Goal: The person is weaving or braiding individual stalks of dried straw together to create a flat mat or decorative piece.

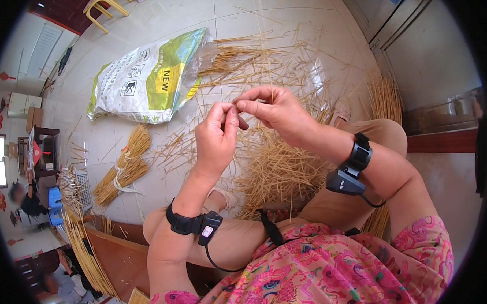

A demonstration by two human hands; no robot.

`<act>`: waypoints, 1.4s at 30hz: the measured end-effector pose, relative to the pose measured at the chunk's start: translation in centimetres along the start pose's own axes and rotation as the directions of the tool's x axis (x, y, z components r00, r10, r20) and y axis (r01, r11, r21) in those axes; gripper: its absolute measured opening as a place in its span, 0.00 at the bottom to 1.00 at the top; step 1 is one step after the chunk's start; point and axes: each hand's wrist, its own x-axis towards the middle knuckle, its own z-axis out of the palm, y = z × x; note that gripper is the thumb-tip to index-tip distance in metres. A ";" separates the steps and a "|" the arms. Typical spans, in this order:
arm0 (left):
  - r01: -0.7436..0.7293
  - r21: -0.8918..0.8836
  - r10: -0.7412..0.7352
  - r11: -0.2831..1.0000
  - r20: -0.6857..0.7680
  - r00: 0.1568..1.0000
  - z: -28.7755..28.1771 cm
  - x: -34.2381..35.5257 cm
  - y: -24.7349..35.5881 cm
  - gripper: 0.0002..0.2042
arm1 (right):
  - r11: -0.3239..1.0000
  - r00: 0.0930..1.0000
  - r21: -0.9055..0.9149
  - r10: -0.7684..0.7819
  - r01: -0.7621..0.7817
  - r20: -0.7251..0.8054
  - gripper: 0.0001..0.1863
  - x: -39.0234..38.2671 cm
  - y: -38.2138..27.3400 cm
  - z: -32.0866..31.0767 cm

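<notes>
My left hand (pixel 217 132) and my right hand (pixel 277 110) meet at their fingertips above the floor, both closed in a pinch. What lies between the left fingertips is too small to make out. Thin pale straw stalks (pixel 262 51) run upward from my right hand and seem to be held in it. Below my hands spreads a loose heap of cut straw (pixel 280 172). Just beyond them, longer straw stalks (pixel 233 58) stick out of the open mouth of a white and green plastic sack (pixel 133 81).
A tied straw bundle (pixel 126 161) lies to the left, near a grey plastic basket (pixel 83 189). More straw (pixel 386 98) leans by the metal door at right. Long stalks (pixel 87 248) rest on a brown wooden board (pixel 116 255). Two people are at far left.
</notes>
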 end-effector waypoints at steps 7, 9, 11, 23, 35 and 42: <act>-0.012 0.040 0.009 0.999 0.075 0.997 0.4 -0.2 -0.7 0.10 | 0.969 0.944 -0.096 -0.242 0.226 -0.222 0.09 2.1 -4.0 -2.9; 0.029 0.380 -0.097 0.924 0.161 0.982 0.0 -0.3 -1.4 0.11 | 0.918 0.863 -0.048 -0.387 0.394 -0.324 0.09 2.9 -6.4 -5.3; -0.009 0.481 -0.069 0.876 0.144 0.987 -0.4 -0.5 -2.5 0.09 | 0.879 0.790 -0.063 -0.453 0.472 -0.413 0.10 3.2 -8.5 -7.4; -0.018 0.390 -0.048 0.921 0.159 0.986 0.3 0.3 -0.3 0.04 | 0.982 0.944 -0.012 -0.182 0.186 -0.275 0.08 1.0 0.2 -0.1; -0.147 0.669 0.103 0.728 0.106 0.989 -1.8 1.2 -1.0 0.25 | 0.110 0.019 -0.917 -0.994 0.382 -0.111 0.07 -7.8 -19.6 -11.8; -0.196 0.688 0.077 0.699 0.201 0.977 -0.8 0.7 -0.7 0.25 | -0.218 0.436 -0.851 -0.900 -0.478 -0.014 0.08 -22.6 -18.7 -21.4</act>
